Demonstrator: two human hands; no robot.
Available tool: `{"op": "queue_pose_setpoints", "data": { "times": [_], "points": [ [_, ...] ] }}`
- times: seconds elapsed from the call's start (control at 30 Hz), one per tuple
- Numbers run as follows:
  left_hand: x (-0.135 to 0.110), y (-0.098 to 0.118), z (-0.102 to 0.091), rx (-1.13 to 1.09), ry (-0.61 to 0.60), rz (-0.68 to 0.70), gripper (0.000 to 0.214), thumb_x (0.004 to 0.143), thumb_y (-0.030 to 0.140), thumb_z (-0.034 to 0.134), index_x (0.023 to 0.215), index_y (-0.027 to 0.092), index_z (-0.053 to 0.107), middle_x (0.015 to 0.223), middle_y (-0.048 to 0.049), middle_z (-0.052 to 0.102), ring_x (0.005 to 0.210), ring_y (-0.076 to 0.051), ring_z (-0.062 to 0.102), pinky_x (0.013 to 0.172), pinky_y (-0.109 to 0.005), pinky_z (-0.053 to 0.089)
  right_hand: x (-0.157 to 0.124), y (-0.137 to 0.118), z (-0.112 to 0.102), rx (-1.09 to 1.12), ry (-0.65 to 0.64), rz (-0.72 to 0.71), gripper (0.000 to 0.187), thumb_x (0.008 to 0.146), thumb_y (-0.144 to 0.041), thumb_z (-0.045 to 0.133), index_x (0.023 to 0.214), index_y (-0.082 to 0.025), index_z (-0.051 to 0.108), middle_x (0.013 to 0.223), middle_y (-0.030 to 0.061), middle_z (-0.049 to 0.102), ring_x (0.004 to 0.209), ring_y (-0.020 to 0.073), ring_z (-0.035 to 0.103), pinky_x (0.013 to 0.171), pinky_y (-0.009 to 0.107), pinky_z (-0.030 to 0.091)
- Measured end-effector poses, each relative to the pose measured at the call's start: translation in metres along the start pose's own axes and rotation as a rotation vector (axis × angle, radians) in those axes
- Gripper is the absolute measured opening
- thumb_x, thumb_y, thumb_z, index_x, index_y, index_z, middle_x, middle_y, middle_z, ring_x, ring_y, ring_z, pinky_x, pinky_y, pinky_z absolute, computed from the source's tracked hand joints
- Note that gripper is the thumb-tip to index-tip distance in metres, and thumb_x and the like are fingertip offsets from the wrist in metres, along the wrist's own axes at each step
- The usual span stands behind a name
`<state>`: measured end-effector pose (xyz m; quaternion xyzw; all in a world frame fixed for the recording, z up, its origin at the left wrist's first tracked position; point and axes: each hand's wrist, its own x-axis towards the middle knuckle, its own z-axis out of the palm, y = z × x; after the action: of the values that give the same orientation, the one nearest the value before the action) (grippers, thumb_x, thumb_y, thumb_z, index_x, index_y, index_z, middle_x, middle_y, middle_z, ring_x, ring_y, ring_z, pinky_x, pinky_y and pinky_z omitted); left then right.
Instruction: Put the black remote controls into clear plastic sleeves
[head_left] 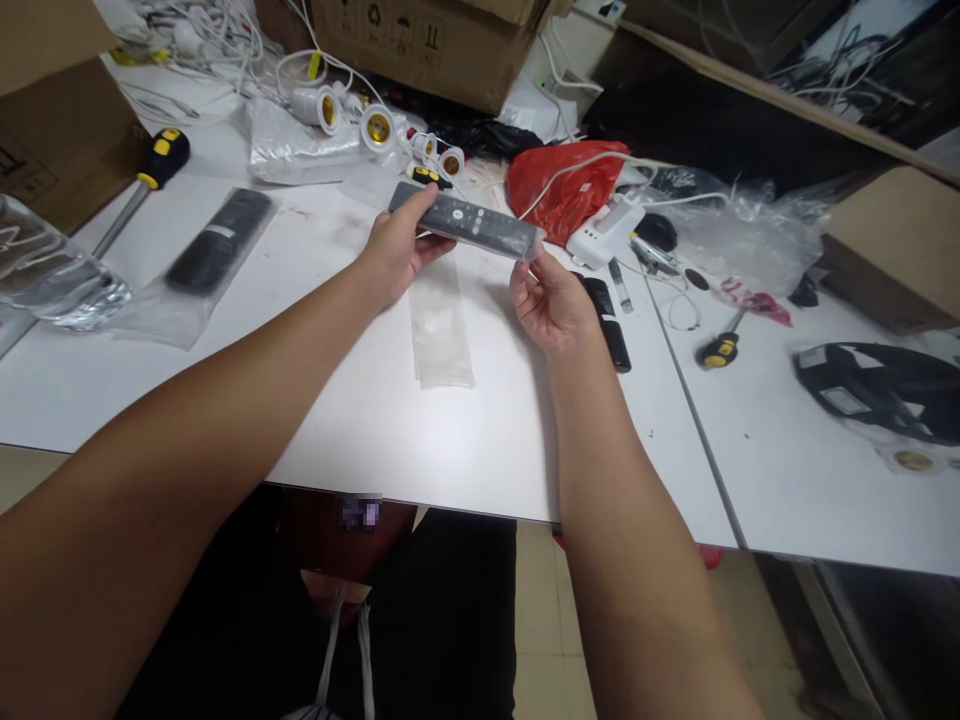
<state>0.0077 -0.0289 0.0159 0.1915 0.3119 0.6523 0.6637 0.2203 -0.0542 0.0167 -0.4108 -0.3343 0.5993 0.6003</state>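
A dark remote control (pixel 480 222) in a clear plastic sleeve is held above the table, its buttons facing up. My left hand (pixel 400 243) grips its left end, thumb on top and fingers beneath. At the right end, my right hand (pixel 551 295) pinches the sleeve's tip between thumb and fingers. Below them a flat clear plastic sleeve (pixel 441 335) lies on the white table (pixel 360 430). Bagged dark remotes (pixel 219 240) lie to the left. Beside my right wrist are black remotes (pixel 609 325), partly hidden by it.
Screwdrivers lie at the left (pixel 161 160) and right (pixel 720 348). Lamp sockets (pixel 376 127), a red plastic bag (pixel 562 185) and a white power strip (pixel 606 232) crowd the back. Cardboard boxes (pixel 427 50) stand behind, and a black coil-shaped item (pixel 877 385) lies far right.
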Motion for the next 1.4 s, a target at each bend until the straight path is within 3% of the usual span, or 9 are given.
{"op": "queue_pose_setpoints", "data": {
  "times": [0.13,0.33,0.6,0.73,0.9,1.03,1.13,1.27,1.4],
  "points": [
    [0.002,0.001,-0.001,0.001,-0.022,-0.028,0.03,0.092,0.034,0.08,0.116,0.023,0.066,0.092,-0.0059,0.077,0.094,-0.024,0.077,0.087,-0.031,0.064,0.002,0.002,-0.001,0.019,-0.015,0.006,0.014,0.085,-0.016,0.081,0.089,-0.022,0.069,0.092,-0.0023,0.076,0.079,0.008,0.075,0.076,0.015,0.068],
    [0.003,-0.001,-0.002,0.029,-0.068,-0.034,0.024,0.095,0.038,0.075,0.11,0.021,0.066,0.094,-0.0067,0.076,0.099,-0.026,0.077,0.091,-0.034,0.065,0.006,0.006,-0.003,0.093,-0.05,-0.006,0.02,0.081,-0.011,0.079,0.08,-0.022,0.063,0.077,-0.0045,0.07,0.066,0.0056,0.068,0.071,0.013,0.066],
    [-0.007,0.0,-0.002,-0.069,-0.108,-0.164,0.03,0.099,0.052,0.067,0.107,0.023,0.067,0.099,-0.0093,0.077,0.124,-0.029,0.068,0.105,-0.039,0.057,0.0,0.001,0.009,-0.038,-0.059,-0.186,0.025,0.078,-0.029,0.084,0.088,-0.025,0.061,0.087,-0.002,0.071,0.092,0.0154,0.077,0.077,0.023,0.069],
    [-0.011,0.002,-0.001,-0.144,-0.161,-0.236,0.032,0.101,0.055,0.06,0.098,0.027,0.072,0.095,-0.0103,0.079,0.135,-0.03,0.06,0.113,-0.041,0.049,-0.016,0.0,0.026,-0.056,-0.087,-0.145,0.028,0.077,-0.033,0.085,0.089,-0.026,0.061,0.088,-0.0016,0.072,0.097,0.0169,0.077,0.082,0.025,0.068],
    [-0.013,0.008,0.005,-0.248,-0.088,-0.303,0.042,0.107,0.05,0.052,0.118,0.015,0.07,0.112,-0.0147,0.079,0.13,-0.03,0.066,0.107,-0.039,0.055,-0.037,0.006,0.051,-0.014,-0.144,-0.097,0.03,0.077,-0.032,0.085,0.094,-0.027,0.061,0.087,-0.0028,0.07,0.095,0.0151,0.076,0.085,0.024,0.066],
    [-0.014,0.009,0.007,-0.243,-0.076,-0.268,0.038,0.11,0.041,0.048,0.129,0.012,0.064,0.112,-0.0152,0.079,0.118,-0.029,0.074,0.097,-0.039,0.061,-0.046,0.009,0.062,-0.026,-0.075,-0.063,0.025,0.081,-0.032,0.079,0.098,-0.027,0.061,0.084,-0.0027,0.068,0.09,0.0143,0.075,0.079,0.021,0.066],
    [-0.014,0.008,0.006,-0.192,-0.081,-0.206,0.03,0.111,0.03,0.044,0.128,0.014,0.061,0.108,-0.0127,0.08,0.111,-0.027,0.076,0.092,-0.038,0.064,-0.048,0.011,0.064,-0.078,-0.027,-0.032,0.026,0.082,-0.04,0.077,0.096,-0.026,0.059,0.081,-0.0019,0.066,0.085,0.015,0.074,0.074,0.023,0.066],
    [-0.016,0.007,0.007,-0.158,-0.08,-0.183,0.028,0.112,0.028,0.04,0.125,0.013,0.059,0.113,-0.0131,0.078,0.116,-0.026,0.075,0.095,-0.037,0.062,-0.048,0.018,0.064,-0.155,-0.097,0.044,0.036,0.079,-0.05,0.08,0.093,-0.025,0.057,0.08,-0.0005,0.067,0.078,0.0179,0.073,0.069,0.029,0.066],
    [-0.015,0.005,0.008,-0.146,-0.076,-0.152,0.025,0.113,0.029,0.039,0.122,0.015,0.057,0.117,-0.0108,0.076,0.119,-0.025,0.073,0.096,-0.035,0.061,-0.049,0.024,0.067,-0.175,-0.144,0.031,0.033,0.076,-0.042,0.083,0.093,-0.024,0.061,0.089,0.0008,0.074,0.074,0.0158,0.073,0.063,0.026,0.065]
  ]
}}
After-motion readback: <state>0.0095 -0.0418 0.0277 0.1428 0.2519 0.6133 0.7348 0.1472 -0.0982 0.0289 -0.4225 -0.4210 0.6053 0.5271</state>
